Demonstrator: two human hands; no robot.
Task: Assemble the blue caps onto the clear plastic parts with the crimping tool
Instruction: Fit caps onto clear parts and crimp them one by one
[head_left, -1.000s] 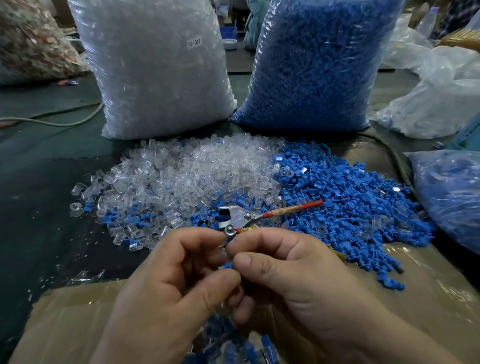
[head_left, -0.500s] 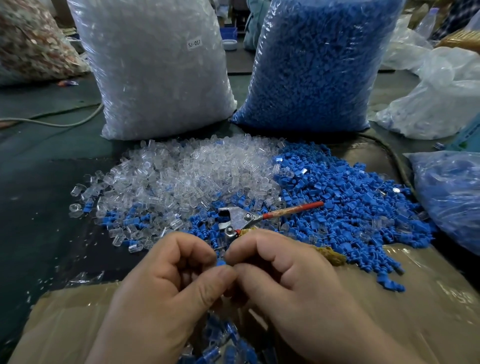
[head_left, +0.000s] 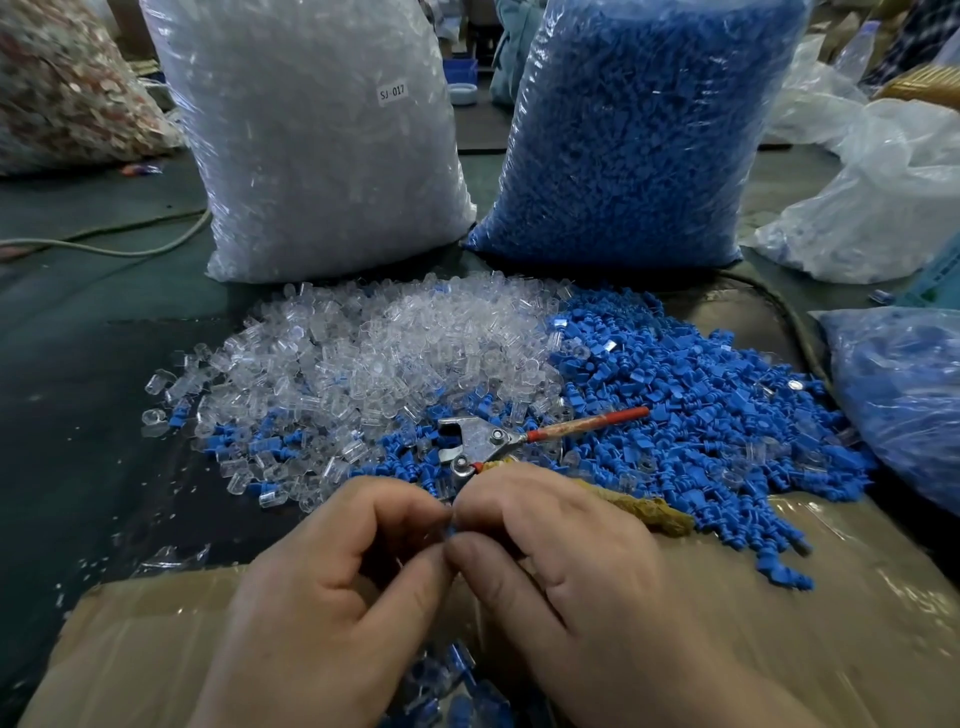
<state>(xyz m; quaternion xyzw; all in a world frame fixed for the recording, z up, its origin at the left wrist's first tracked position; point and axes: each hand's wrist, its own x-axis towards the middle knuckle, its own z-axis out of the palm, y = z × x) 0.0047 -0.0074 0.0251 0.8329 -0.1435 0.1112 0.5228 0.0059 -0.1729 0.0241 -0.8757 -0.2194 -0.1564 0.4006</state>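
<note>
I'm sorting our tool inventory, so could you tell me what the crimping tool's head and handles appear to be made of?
The crimping tool's head looks like bare, dull grey metal with worn glints at the pivot. The upper handle seems to be metal under a scuffed red coating. The lower handle is wrapped in frayed yellowish material, probably cloth or tape.

Only two bare hands show, the left hand (head_left: 332, 597) and the right hand (head_left: 566, 566). No glove, ring or watch is on them. The nails are short and plain. The wrists are bare too, and no sleeve reaches into the picture.
</note>
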